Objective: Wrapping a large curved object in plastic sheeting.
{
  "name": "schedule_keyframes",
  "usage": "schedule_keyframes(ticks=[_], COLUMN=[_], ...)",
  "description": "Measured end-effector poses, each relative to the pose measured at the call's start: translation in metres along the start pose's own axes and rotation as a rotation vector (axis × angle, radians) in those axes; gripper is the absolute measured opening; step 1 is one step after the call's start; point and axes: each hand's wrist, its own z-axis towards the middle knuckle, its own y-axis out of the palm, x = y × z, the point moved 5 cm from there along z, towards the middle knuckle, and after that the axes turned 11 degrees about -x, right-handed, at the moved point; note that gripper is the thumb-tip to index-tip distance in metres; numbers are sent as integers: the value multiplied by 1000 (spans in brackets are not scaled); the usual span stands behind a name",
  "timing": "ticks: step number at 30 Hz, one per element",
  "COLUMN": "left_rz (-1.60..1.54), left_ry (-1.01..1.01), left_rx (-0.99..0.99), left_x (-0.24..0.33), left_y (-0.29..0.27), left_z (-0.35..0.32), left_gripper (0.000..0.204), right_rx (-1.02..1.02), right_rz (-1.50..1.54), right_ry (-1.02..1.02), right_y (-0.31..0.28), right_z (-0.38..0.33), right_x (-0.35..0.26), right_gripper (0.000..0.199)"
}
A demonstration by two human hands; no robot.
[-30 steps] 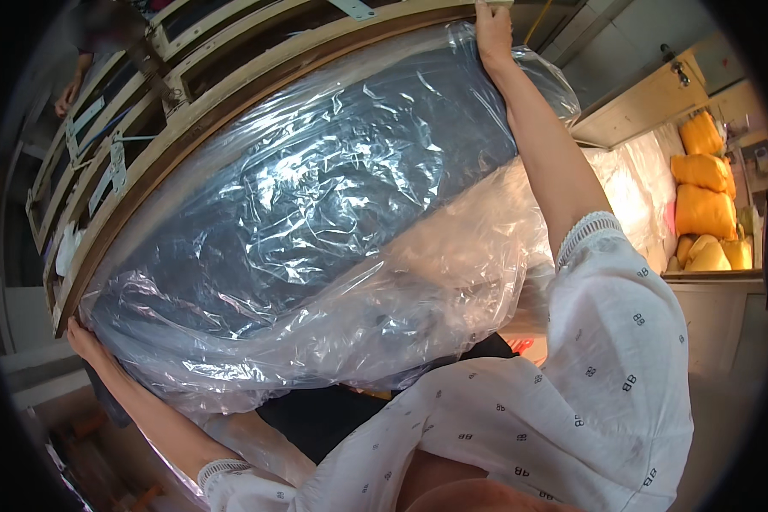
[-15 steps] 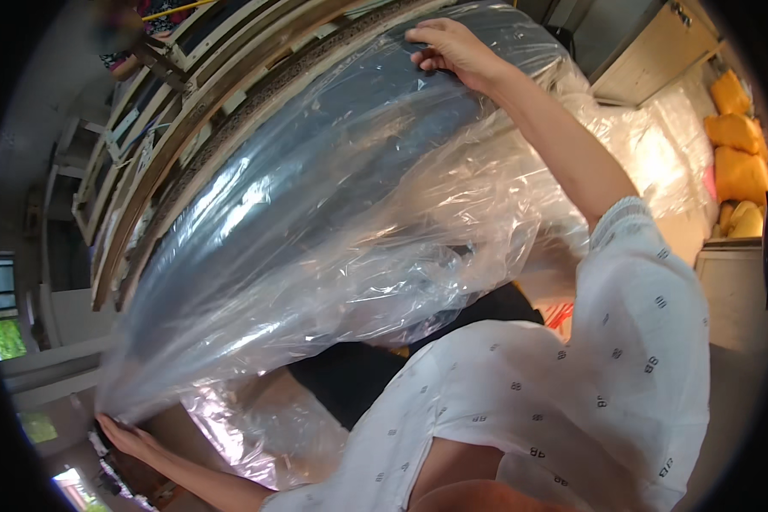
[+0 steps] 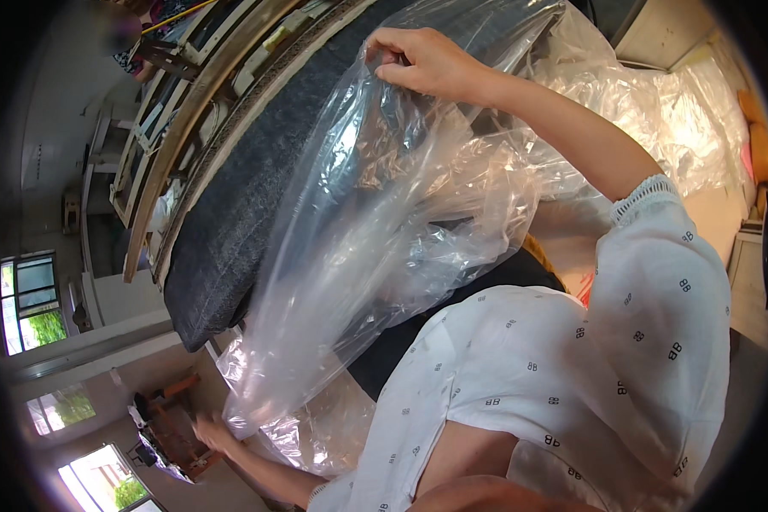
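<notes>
A large clear plastic sheet [image 3: 316, 282] hangs in folds between my two hands. My right hand [image 3: 422, 64] is closed in a pinch on its upper edge, above a long dark grey padded piece [image 3: 247, 196]. At the lower left, my left hand [image 3: 216, 433] is smeared by motion, where the gathered end of the sheet draws in to it; its fingers look closed on the plastic. The padded piece's left end is uncovered, while the sheet still lies over part of its right side.
Wooden frames [image 3: 166, 145] stand along the far side of the padded piece. More crumpled plastic [image 3: 657, 119] spreads at the right, near orange-yellow objects [image 3: 759, 145]. A person [image 3: 136, 47] is partly visible at the upper left. A brown rack-like object [image 3: 175, 427] stands beyond my left hand.
The sheet has come away from the padded piece's left end, baring its dark surface. My left hand has swung right with the plastic; my right hand has shifted somewhat left.
</notes>
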Motion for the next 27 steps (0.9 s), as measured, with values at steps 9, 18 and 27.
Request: schedule_keyframes(ticks=[9,18,27], left_rz=[-1062,-1321,-2212], left_ry=[1246,1517,1325], left_rx=[272,320,-471], left_x=[424,531,542], left_y=[-249,-281,-235], left_z=[-96,-119,-122], left_gripper=[19,21,7], right_rx=[-67,-192,-252], right_rz=[-21,585,-239], right_ry=[11,19,-86], right_y=[-10,-7,-73], right_z=[-32,-33,-11], right_x=[-29,-32,-51], right_gripper=[32,30,22])
